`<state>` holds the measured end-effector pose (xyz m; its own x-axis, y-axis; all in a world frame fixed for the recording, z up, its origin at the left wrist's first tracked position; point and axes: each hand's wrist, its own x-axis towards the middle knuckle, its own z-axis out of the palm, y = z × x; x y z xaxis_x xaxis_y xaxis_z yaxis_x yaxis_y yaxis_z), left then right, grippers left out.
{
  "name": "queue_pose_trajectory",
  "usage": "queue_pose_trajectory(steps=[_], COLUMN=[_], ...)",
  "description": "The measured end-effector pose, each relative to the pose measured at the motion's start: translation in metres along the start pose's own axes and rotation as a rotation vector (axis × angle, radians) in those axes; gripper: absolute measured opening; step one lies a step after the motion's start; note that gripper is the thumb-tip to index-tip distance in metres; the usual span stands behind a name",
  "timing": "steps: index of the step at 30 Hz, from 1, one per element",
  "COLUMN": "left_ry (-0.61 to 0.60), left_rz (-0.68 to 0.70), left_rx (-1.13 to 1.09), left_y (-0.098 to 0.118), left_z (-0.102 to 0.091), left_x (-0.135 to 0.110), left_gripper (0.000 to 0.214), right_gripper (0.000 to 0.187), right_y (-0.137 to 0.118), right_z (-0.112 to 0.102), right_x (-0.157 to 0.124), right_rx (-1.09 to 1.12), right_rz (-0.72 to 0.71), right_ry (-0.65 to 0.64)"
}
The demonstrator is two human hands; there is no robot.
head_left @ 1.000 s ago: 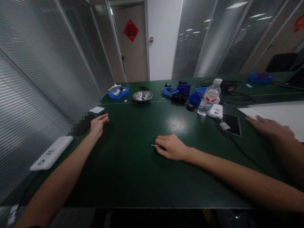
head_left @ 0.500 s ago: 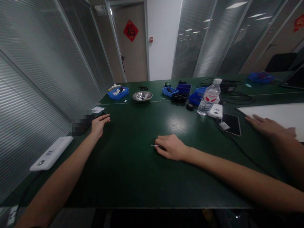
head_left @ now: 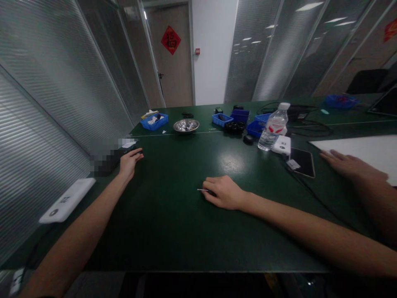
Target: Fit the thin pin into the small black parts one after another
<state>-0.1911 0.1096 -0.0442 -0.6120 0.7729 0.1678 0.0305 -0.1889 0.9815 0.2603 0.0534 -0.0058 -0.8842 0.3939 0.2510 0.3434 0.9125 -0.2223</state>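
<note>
My right hand (head_left: pixel 223 192) rests on the green table, fingers curled around what looks like a small screwdriver (head_left: pixel 201 189). Its thin metal shaft points left out of the fist, and most of its dark handle is hidden in the palm. Farther left, my left hand (head_left: pixel 129 162) is at the table's left side, beside a dark, partly blurred-out object (head_left: pixel 107 163). Its thumb and fingers close on a small dark piece (head_left: pixel 140 151), too small to name.
A metal bowl (head_left: pixel 186 126) and a blue basket (head_left: pixel 154 121) stand at the back. Farther right are a water bottle (head_left: pixel 273 128), a dark tablet (head_left: pixel 302 162) and cables. A white power bank (head_left: pixel 67 200) lies left. Another person's hand (head_left: pixel 350 165) lies on a white sheet (head_left: pixel 378 151).
My left fingers have shifted slightly, and the small dark piece shows more between them. My right hand has kept still with the screwdriver. The other person's hand has barely moved.
</note>
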Motion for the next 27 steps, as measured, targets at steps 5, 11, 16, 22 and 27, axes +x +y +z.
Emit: queue_pose_trajectory(steps=[5, 11, 16, 22, 27], left_ry=[0.026, 0.023, 0.019, 0.025, 0.038], left_rz=[0.016, 0.039, 0.059, 0.088, 0.096], left_rx=[0.01, 0.043, 0.084, 0.15, 0.163], left_y=[0.0008, -0.001, -0.0036, -0.002, -0.0006], left_z=[0.0014, -0.0008, -0.002, -0.0016, 0.0], left_x=[0.0002, 0.002, 0.0019, -0.0033, -0.0052], left_gripper=[0.029, 0.028, 0.03, 0.035, 0.036], right_gripper=[0.02, 0.021, 0.021, 0.021, 0.02], right_y=[0.0009, -0.0002, 0.0006, 0.0004, -0.0007], right_z=[0.0009, 0.0009, 0.0013, 0.0004, -0.0007], right_x=[-0.0004, -0.0011, -0.0001, -0.0005, -0.0007], right_rx=[-0.007, -0.011, -0.002, -0.012, 0.004], right_rz=[-0.003, -0.003, 0.001, 0.0, 0.003], right_ry=[0.014, 0.01, 0.001, 0.006, 0.001])
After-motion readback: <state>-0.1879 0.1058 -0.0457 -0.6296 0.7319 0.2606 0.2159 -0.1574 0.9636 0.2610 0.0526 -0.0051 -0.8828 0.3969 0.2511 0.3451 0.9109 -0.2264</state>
